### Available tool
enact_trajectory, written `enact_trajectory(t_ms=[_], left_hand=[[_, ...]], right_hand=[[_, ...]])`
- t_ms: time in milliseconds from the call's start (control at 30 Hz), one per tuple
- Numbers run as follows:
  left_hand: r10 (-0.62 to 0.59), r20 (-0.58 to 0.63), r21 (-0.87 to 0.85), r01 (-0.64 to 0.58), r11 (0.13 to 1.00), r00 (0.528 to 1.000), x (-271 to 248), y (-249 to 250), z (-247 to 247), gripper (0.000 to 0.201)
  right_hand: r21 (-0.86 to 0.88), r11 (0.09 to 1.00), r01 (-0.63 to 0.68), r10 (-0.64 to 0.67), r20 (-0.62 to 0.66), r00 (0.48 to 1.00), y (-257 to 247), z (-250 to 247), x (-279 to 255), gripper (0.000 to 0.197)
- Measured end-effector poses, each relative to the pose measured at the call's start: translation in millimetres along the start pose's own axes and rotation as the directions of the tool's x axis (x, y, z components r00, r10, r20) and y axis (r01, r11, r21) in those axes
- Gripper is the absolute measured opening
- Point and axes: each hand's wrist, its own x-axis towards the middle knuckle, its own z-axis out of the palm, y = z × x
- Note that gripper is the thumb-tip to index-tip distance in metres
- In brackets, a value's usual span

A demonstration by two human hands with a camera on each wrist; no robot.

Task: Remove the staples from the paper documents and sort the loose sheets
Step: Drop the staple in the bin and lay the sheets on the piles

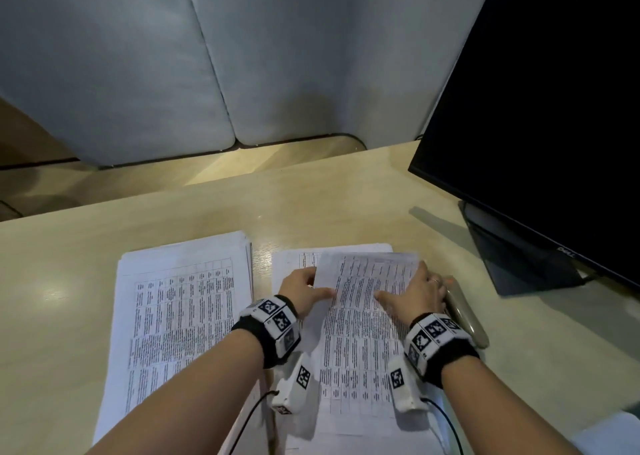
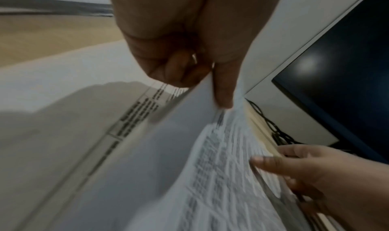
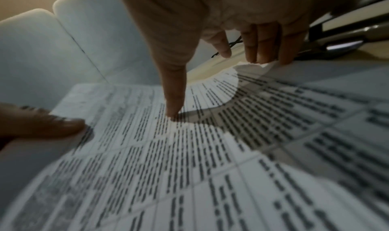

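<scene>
Two piles of printed table sheets lie on the desk: a left pile (image 1: 183,316) and a right pile (image 1: 294,260). Just above the right pile, both hands hold a single printed sheet (image 1: 363,319). My left hand (image 1: 320,286) pinches its left edge, thumb on top and curled fingers (image 2: 179,71) beneath. My right hand (image 1: 412,290) holds the right edge, with the thumb (image 3: 174,111) pressed on the print and the fingers (image 3: 263,51) reaching past the edge. In the left wrist view the sheet (image 2: 189,151) is blurred. No staple is visible.
A grey stapler-like tool (image 1: 465,316) lies just right of my right hand. A dark monitor (image 1: 536,108) on its stand (image 1: 519,257) fills the right side. Grey divider panels (image 1: 173,73) close off the back, with a black cable (image 1: 346,137) at their foot.
</scene>
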Motion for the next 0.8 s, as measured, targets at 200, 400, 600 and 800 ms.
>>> enact_trajectory(t_ms=[200, 400, 600, 800], left_hand=[[0.014, -0.009, -0.013, -0.014, 1.000, 1.000, -23.7, -12.1, -24.1, 0.037], [0.322, -0.279, 0.630, -0.081, 0.773, 0.905, -32.2, 18.9, -23.8, 0.110], [0.280, -0.011, 0.435, -0.248, 0.866, 0.960, -23.5, 41.0, -17.9, 0.021], [0.203, 0.061, 0.243, -0.211, 0.947, 0.977, -27.3, 26.0, -19.3, 0.012]], right_hand=[[0.670, 0.740, 0.056, -0.103, 0.031, 0.994, 8.1, -18.3, 3.2, 0.040], [0.714, 0.677, 0.178, -0.362, 0.113, 0.925, 2.1, -30.2, -6.7, 0.024], [0.687, 0.683, 0.247, -0.353, 0.015, 0.935, 4.2, -39.2, -14.6, 0.019], [-0.148, 0.986, -0.080, 0.063, -0.117, 0.991, 49.7, -43.2, 5.4, 0.039]])
